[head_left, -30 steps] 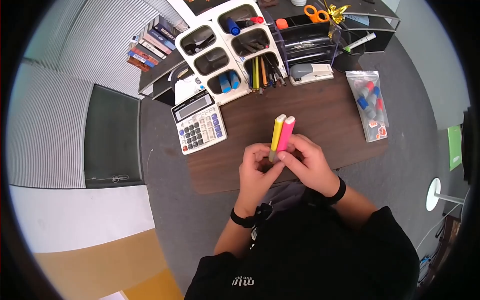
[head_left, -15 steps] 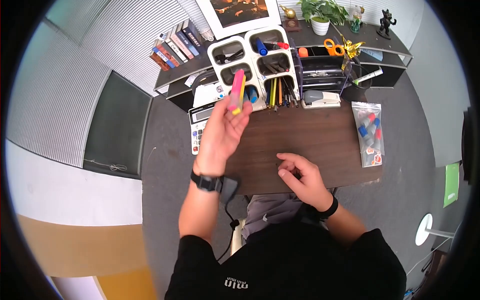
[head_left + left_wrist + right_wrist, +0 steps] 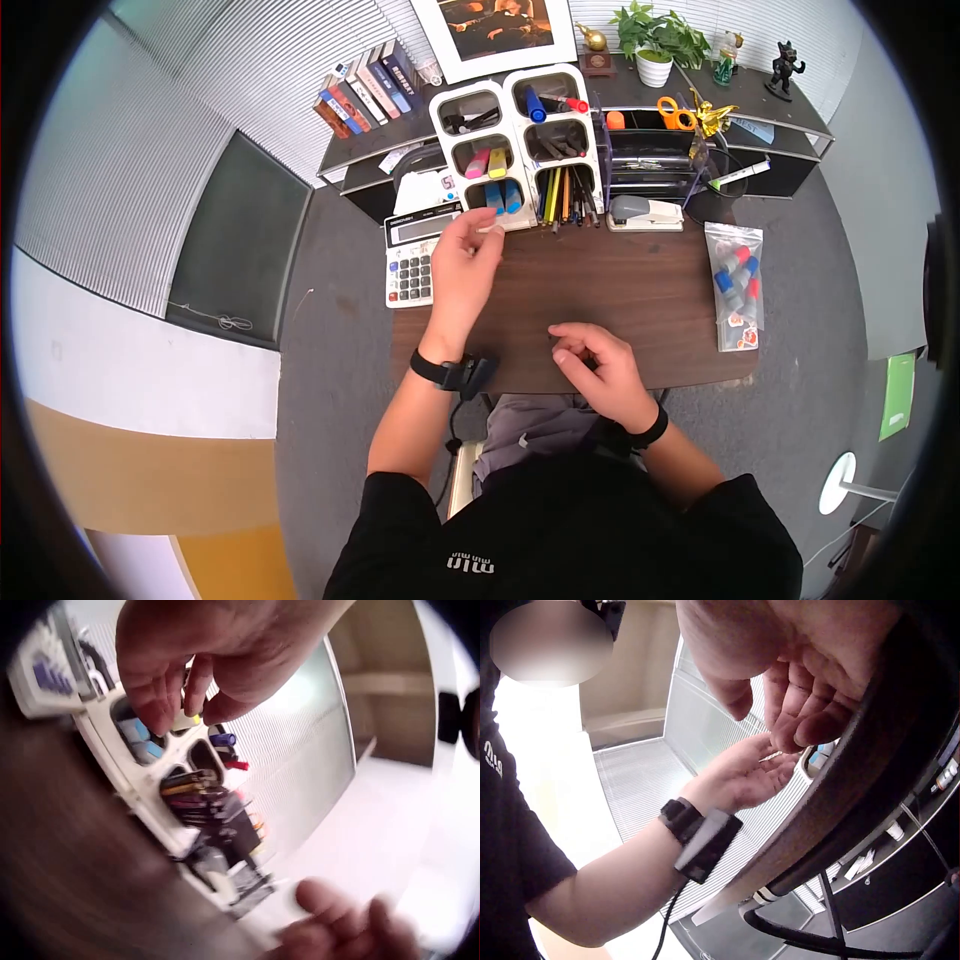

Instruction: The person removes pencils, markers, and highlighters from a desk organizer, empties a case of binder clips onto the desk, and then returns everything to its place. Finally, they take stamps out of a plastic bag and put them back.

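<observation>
With twelve o'clock pointing away from the person, the pink highlighter (image 3: 477, 164) and the yellow highlighter (image 3: 497, 163) stood side by side in the white organizer (image 3: 518, 150), in the middle cell of its nine-o'clock column, ends jutting over the rim. The left hand (image 3: 465, 265) hung at six o'clock from them, fingers relaxed and parted from the thumb, gripping nothing; its fingertips overlapped the near rim of the lowest cell, which held blue items (image 3: 513, 196), though whether they touched that rim could not be told. The calculator (image 3: 410, 275) sat close at nine o'clock of this hand, partly behind it and along the table's edge, so that side was tight. Toward three and four o'clock, by contrast, a broad stretch of the brown tabletop (image 3: 600, 290) gave the hand room. The right hand (image 3: 603, 375) was at four o'clock from the left, its fingers loosely bent with a narrow gap between thumb and forefinger, likewise holding nothing; its fingers were over the wood while its wrist lay beyond the six-o'clock edge. From the tabletop's middle, pencils (image 3: 565, 195) filled a cell near twelve, the stapler (image 3: 645, 213) bordered the far side at one, and a clear plastic bag (image 3: 737, 300) of red- and blue-capped pieces ran along the three-o'clock edge, well apart from both hands.
</observation>
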The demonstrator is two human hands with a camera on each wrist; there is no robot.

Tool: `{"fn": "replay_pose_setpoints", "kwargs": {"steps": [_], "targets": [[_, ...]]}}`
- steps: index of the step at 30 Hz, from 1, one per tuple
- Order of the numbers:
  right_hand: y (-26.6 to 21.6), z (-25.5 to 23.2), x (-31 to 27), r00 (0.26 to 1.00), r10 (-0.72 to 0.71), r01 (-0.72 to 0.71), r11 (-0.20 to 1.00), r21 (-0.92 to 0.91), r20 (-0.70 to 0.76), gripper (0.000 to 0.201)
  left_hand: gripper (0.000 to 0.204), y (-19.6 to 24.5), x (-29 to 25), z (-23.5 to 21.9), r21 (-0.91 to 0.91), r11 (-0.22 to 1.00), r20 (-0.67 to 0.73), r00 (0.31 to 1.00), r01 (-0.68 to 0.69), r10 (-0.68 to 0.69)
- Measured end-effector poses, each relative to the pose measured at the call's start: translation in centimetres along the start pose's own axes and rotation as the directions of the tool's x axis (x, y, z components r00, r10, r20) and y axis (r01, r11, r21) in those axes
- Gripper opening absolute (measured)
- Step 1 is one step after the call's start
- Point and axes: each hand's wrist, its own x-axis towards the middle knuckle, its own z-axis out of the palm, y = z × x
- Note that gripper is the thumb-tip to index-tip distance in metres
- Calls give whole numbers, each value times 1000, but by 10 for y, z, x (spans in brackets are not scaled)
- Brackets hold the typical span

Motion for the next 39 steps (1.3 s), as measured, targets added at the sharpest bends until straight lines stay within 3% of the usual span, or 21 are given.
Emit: {"fn": "replay_pose_setpoints", "kwargs": {"steps": [1, 2, 4, 6, 9, 11, 16, 18, 19, 20, 21, 22, 23, 24, 26, 28, 31, 35, 39], "targets": [[1, 0, 1, 1000, -9, 9, 1000, -4, -2, 29, 37, -2, -3, 1, 273, 952, -53, 986, -137, 157], [0, -1, 2, 1000, -12, 12, 1000, -8, 1, 29, 37, -8, 1, 4, 270, 953, -57, 986, -139, 160], [-1, -1, 0, 1000, 5, -5, 1000, -15, 5, 28, 42, -26, 12, 11, 631, 623, 56, 828, -462, 557], [-1, 0, -1, 1000, 5, -5, 1000, -17, 3, 27, 44, -20, 17, 19, 622, 641, 66, 845, -450, 530], [-1, 0, -1, 1000, -2, 1, 1000, -28, -7, 26, 39, -17, 30, 25, 665, 565, 117, 816, -488, 566], [-2, -1, 0, 1000, 0, 0, 999, -38, -6, 25, 33, -19, 39, 24, 661, 596, 138, 854, -456, 501], [-1, 1, 0, 999, -45, 45, 997, -59, -7, 22, 29, -13, 17, 2, 638, 629, 70, 847, -444, 527], [-2, -1, 2, 998, -62, 62, 996, -68, 3, 22, 23, -1, -16, -5, 552, 776, -148, 879, -307, 453], [-3, 0, 1, 997, -78, 79, 994, -82, 14, 22, 21, -7, -33, -5, 301, 914, -257, 900, -271, 352], [-4, 1, 0, 998, -56, 55, 996, -66, -5, 22, 19, -13, -52, -6, 27, 976, -333, 918, -218, 214], [-6, 1, 1, 999, -44, 45, 996, -79, 10, 23, 18, -12, -73, -7, -119, 982, -317, 943, -146, 101], [-7, 1, 3, 999, -34, 37, 995, -95, 29, 23, 18, -12, -88, -4, -112, 986, -298, 950, -127, 88], [-8, 2, 4, 999, -11, 14, 996, -89, 30, 24, 21, -14, -101, 2, -412, 909, -224, 974, -67, -29], [-8, 4, 5, 1000, 9, -7, 996, -88, 23, 24, 24, -17, -111, 8, -673, 740, -122, 984, 13, -128], [-6, 5, 5, 1000, -15, 14, 993, -115, -11, 26, 27, -29, -122, 17, -668, 742, 15, 998, 58, -65], [2, 2, 2, 999, 51, -50, 990, -130, 2, 27, 27, -34, -124, 20, -631, 775, 119, 992, 40, 46], [3, 4, 1, 992, 111, -109, 993, 42, -57, 28, 26, -41, -118, 23, -534, 845, 130, 990, 23, 55], [0, 2, 0, 983, 156, -153, 988, 33, -99, 28, 26, -34, -114, 36, -577, 793, 262, 964, 195, -45], [4, 5, -1, 987, 136, -139, 990, -30, -83, 27, 24, -35, -116, 37, -483, 849, 250, 963, 216, -102]]}}
